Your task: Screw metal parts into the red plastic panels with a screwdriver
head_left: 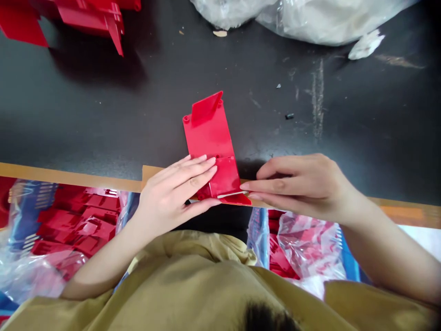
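Note:
A red plastic part [210, 138] with a flat plate, upright flaps at its ends and small round bosses lies at the table's near edge. My left hand [175, 188] holds it from the left, fingers stretched over the plate and thumb along the near end. At that near end runs a thin, pale, straight strip [232, 195]; its exact kind cannot be made out. My right hand [299, 186] pinches the strip's right end between thumb and fingertips. My left thumb tip is close to the strip's other end.
Large red parts [93, 18] stand at the back left of the dark table [155, 92]. Plastic bags [310, 20] lie at the back. A small black piece [289, 116] is right of centre. Below the edge are crates holding red parts [82, 220] and bagged parts [310, 243].

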{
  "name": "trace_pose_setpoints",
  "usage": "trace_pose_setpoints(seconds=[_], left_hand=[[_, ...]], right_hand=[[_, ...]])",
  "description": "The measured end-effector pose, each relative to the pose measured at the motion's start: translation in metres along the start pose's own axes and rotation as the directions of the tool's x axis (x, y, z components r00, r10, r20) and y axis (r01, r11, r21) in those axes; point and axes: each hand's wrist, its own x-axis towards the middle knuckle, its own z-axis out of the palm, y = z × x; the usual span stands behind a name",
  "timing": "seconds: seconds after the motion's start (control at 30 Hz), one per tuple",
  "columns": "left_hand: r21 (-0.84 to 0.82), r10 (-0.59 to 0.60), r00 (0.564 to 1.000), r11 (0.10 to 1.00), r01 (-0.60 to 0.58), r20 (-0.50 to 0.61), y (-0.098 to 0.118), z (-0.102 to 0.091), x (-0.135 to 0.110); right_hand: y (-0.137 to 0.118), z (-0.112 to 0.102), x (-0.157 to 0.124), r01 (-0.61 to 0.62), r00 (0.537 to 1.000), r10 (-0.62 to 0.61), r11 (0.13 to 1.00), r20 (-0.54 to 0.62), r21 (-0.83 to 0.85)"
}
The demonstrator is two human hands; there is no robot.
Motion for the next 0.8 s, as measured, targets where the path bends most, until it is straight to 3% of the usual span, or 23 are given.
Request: trace_pose_setpoints(seconds=[0.17,0.33,0.47,0.67,0.8], left_hand=[[-0.019,-0.026,0.999,0.999,0.026,0.023,0.000,-0.002,0.001],[-0.033,-0.048,0.998,0.998,0.049,0.033,0.000,-0.002,0.000],[-0.039,-0.050,0.998,0.998,0.052,0.033,-0.001,-0.001,-0.001],[-0.020,-0.040,0.999,0.999,0.040,0.036,0.000,-0.002,0.000],[-0.022,-0.047,0.998,0.999,0.047,0.030,0.002,-0.002,0.002]], right_hand=[[0.004,-0.006,0.007,0.012,0.996,-0.025,0.989,0.088,0.144],[0.007,-0.011,0.012,-0.040,0.985,0.013,0.987,0.170,0.156],[0.006,-0.013,0.017,-0.114,0.979,0.084,0.980,0.185,0.161],[0.005,-0.010,0.013,-0.049,0.988,0.046,0.999,0.148,0.015],[0.006,-0.006,0.006,-0.051,0.994,0.049,0.998,0.096,0.023]])
